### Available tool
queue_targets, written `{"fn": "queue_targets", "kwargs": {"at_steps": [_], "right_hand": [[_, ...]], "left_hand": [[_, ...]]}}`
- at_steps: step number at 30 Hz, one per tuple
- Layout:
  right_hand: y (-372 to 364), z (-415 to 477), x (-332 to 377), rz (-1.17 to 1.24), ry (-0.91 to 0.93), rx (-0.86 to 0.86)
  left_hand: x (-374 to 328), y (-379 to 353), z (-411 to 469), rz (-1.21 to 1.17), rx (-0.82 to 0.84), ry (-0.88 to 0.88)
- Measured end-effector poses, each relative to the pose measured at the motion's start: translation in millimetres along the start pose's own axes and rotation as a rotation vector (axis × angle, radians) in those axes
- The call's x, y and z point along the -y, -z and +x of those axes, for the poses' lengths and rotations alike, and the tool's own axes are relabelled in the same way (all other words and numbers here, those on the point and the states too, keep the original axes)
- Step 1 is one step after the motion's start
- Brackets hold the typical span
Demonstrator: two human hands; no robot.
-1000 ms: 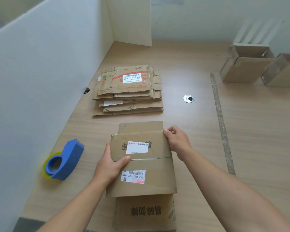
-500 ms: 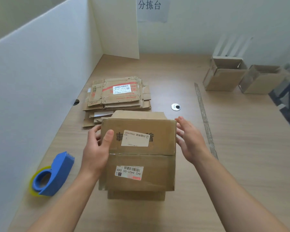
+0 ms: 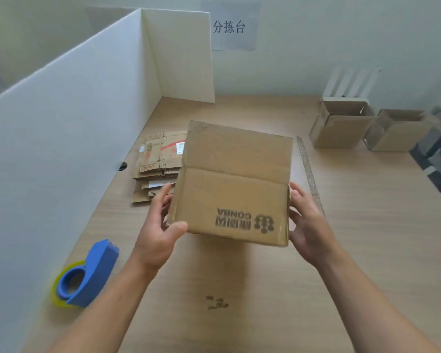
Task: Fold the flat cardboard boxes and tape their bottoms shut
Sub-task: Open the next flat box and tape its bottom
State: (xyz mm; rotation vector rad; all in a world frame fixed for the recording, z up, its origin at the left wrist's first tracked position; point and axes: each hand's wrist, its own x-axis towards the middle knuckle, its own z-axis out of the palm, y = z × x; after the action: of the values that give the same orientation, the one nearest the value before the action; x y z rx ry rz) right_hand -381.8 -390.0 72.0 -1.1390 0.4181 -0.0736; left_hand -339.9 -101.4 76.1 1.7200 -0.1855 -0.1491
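Lower left of frame, I see the dispenser on the table; the flat stack lies beyond it. At centre, the left hand grips the box, held above the table, thumb on its front face. The right hand presses its right side, fingers spread.

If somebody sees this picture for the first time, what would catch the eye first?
First the box in the middle, held above the table between the left hand and the right hand, its printed logo upside down. Then the blue tape dispenser at the near left, and the stack of flat boxes behind the held box.
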Motion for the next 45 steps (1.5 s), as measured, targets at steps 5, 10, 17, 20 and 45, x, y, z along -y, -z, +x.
{"fn": "queue_targets", "kwargs": {"at_steps": [5, 10, 17, 20, 45], "right_hand": [[0.9, -4.0, -28.6, -0.065, -0.092, 0.021], [17.1, -5.7, -63.4, -0.156, -0.114, 0.094], [33.2, -7.5, -82.8, -0.339, -0.147, 0.155], [30.9, -8.4, -87.9, -0.415, -0.16, 0.144], [-5.2, 64.8, -33.4, -0.262, -0.202, 0.024]], "left_hand": [[37.9, 0.1, -15.7, 0.185, 0.133, 0.061], [68.0, 5.0, -30.5, 0.111, 0.072, 0.243], [69.1, 21.6, -37.0, -0.009, 0.029, 0.419], [68.7, 23.9, -31.7, -0.006, 0.06, 0.524], [37.3, 30.5, -12.5, 0.188, 0.035, 0.286]]}}
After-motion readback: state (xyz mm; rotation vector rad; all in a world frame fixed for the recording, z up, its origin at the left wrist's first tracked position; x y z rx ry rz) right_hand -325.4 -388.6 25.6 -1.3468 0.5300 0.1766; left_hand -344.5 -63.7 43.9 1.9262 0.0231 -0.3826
